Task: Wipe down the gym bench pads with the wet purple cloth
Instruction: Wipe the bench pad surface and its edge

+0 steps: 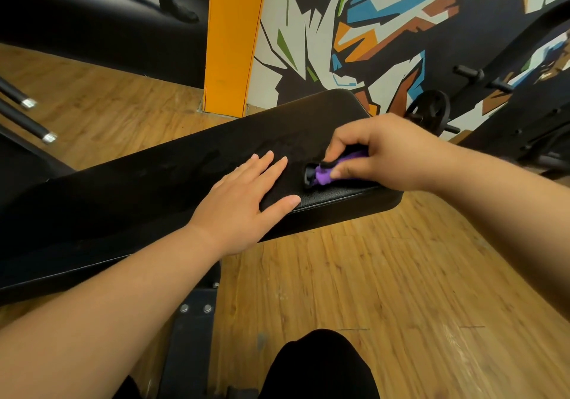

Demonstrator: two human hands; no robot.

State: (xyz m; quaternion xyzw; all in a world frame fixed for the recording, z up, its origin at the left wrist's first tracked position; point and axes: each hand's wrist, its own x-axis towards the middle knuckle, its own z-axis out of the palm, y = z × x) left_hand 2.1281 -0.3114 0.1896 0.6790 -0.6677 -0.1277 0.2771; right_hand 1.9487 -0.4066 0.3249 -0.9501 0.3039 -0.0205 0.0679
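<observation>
A long black bench pad (154,189) runs from lower left to upper right across the view. My left hand (246,201) lies flat on it with fingers straight, near the pad's front edge. My right hand (379,152) grips a bunched purple cloth (324,175) with dark patches and holds it down on the pad near its right end. Most of the cloth is hidden under my fingers. Faint wet streaks show on the pad just beyond my left fingertips.
The bench's metal frame (191,331) with bolts stands below the pad on a wooden floor (385,275). A painted wall (354,28) and orange pillar (231,38) are behind. Weight plates (430,110) and another machine sit at right; bar ends (29,102) at left.
</observation>
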